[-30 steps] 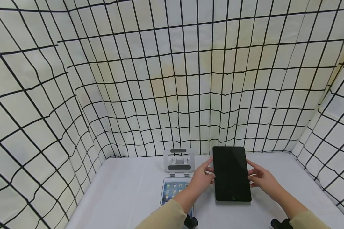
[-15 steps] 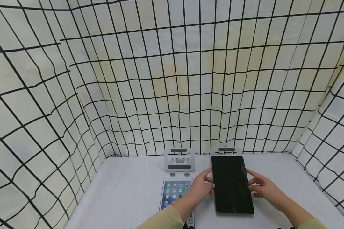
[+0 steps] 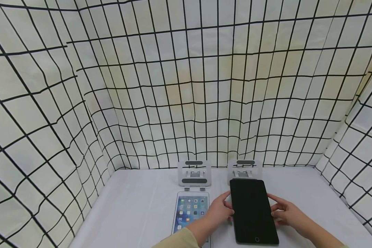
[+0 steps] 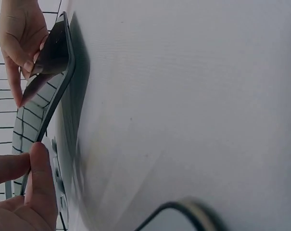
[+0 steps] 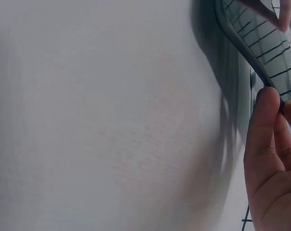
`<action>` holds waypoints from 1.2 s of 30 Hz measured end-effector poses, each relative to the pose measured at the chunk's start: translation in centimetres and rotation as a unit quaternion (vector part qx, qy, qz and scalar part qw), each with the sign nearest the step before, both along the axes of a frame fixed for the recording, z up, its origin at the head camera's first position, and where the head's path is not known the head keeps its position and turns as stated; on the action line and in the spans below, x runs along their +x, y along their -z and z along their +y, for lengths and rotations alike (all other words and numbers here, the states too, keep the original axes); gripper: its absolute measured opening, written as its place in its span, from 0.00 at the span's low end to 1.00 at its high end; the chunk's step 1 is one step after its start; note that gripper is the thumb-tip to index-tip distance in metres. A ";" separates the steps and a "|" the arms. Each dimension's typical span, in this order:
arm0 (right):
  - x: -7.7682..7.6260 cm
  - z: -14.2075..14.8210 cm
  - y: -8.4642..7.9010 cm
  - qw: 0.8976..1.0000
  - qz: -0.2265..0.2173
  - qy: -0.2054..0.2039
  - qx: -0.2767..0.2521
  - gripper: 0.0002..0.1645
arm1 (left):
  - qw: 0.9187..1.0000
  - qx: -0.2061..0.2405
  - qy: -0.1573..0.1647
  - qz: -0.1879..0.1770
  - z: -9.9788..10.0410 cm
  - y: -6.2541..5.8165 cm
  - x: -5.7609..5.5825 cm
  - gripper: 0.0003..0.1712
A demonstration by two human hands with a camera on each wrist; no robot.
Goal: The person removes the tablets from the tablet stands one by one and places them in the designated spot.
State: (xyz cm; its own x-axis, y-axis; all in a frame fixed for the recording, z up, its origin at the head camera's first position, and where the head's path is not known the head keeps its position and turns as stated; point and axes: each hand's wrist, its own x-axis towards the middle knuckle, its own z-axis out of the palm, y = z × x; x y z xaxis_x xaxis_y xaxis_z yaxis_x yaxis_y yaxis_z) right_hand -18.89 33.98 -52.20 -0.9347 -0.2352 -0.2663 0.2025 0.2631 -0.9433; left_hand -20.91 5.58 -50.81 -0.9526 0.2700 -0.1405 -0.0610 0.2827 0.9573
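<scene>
A black tablet (image 3: 253, 212) with a dark screen and a round home button tilts close over the white table. My left hand (image 3: 219, 209) grips its left edge, the thumb on one face and fingers on the other. On the opposite edge my right hand (image 3: 286, 214) pinches it in the same way. In the left wrist view the tablet (image 4: 54, 94) has its near edge low over the cloth, casting a shadow. The right wrist view shows fingertips (image 5: 268, 96) pressed against the tablet's thin rim (image 5: 246, 50).
A white tablet (image 3: 190, 210) with a lit icon screen lies left of my left hand, its lower part behind the forearm. Behind it stands a grey-white stand (image 3: 194, 174). A matching stand (image 3: 245, 168) is behind the black tablet. Black-gridded white curtains (image 3: 217, 86) enclose the table.
Both hands have drawn the black tablet toward me, down in the head view. The right stand, mostly covered before, now shows above the tablet's top edge.
</scene>
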 end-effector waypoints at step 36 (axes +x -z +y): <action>1.3 1.2 0.6 0.998 -0.041 -0.037 -0.011 0.47 | 0.987 -0.102 0.077 -0.097 1.0 -0.2 0.4 0.37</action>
State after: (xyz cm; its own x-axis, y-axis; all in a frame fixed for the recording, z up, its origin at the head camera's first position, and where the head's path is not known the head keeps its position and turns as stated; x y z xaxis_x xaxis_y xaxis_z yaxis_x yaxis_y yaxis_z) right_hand -17.62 35.21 -52.81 -0.8899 -0.3099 -0.3348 0.2597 0.2594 -0.9302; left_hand -20.50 6.54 -50.58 -0.8523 0.3562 -0.3830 -0.1800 0.4878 0.8542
